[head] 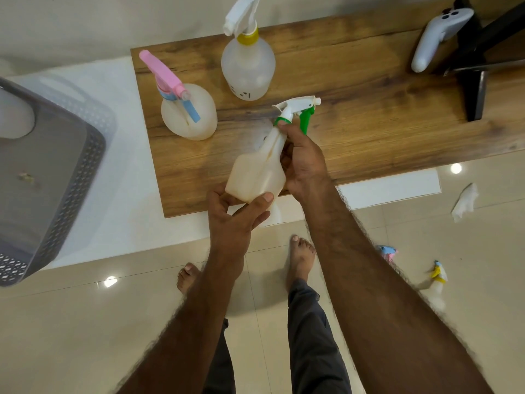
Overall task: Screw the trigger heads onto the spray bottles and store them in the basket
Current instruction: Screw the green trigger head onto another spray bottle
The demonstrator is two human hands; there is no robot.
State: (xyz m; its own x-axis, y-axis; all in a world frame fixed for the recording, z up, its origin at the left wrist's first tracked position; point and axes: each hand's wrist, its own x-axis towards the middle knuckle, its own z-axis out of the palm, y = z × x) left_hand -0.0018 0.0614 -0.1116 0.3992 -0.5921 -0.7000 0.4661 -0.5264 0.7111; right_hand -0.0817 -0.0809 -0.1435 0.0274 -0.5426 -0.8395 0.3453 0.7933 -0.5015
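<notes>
bottle [257, 172] held above bench [369, 132] edge, long axis tilted up-right | left hand [235, 214] cups base | right hand [302, 163] pinches neck below green trigger head [298, 109] | basket [51, 172] far left, left hand nearer
</notes>
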